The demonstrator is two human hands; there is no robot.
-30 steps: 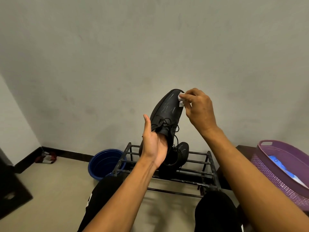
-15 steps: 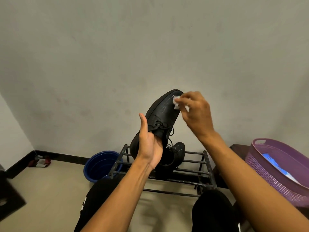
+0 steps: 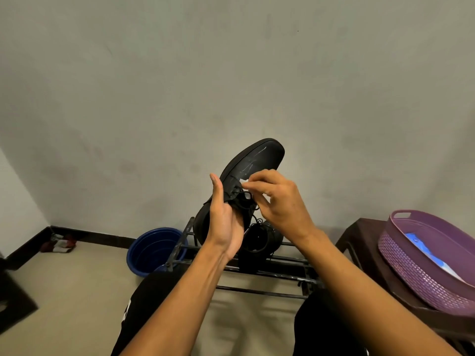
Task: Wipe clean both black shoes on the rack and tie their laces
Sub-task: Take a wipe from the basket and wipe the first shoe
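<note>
— Cupping the heel and middle of one black shoe (image 3: pixel 254 160), my left hand (image 3: pixel 226 222) holds it up at centre frame, toe tilted toward the upper right, thumb upright along its side. My right hand (image 3: pixel 277 201) pinches a small white wipe (image 3: pixel 244 181) against the upper, just above the laces (image 3: pixel 245 201).
— Where is the other shoe (image 3: pixel 262 237)?
— Lower centre, on the metal rack (image 3: pixel 282 273), just below my hands.
— How does the held one handle?
— Light enough for one hand, I judge. The sole looks stiff, the upper smooth and perhaps slippery if damp. Gripping at the heel leaves the toe free for wiping. The loose laces dangle, soft and easy to snag.
</note>
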